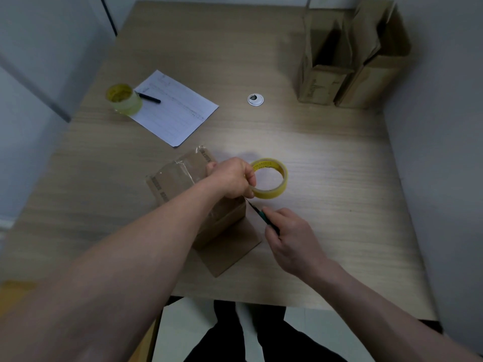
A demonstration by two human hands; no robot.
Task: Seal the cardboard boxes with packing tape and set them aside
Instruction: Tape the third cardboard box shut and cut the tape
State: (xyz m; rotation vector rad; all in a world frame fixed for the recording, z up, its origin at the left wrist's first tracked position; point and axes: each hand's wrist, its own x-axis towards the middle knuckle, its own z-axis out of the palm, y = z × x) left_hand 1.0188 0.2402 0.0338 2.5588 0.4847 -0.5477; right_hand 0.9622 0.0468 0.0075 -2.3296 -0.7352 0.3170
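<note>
Pale grey walls close in on the light wood-grain worktop [326, 158] on its left, far and right sides. We hold a yellow-cored roll of clear packing tape [270, 178] in our left hand [231, 177], fingers curled round its near rim, over the brown cardboard box [183, 178] standing near the worktop's front edge. Clear tape already shines across the box top; dark print runs along its flaps but we cannot read it. Our right hand [290, 237] grips a slim dark cutter [258, 212], its tip just beside the roll. Toward the far left corner lie a white lined sheet of paper [175, 108], writing too faint to read, a black pen [149, 97] and a second yellow tape roll [123, 99]. Two open brown cardboard boxes [347, 64] stand at the far right corner, their printing blurred. A round white cable grommet [255, 99] sits mid-worktop; bare wood stretches along the right side.
</note>
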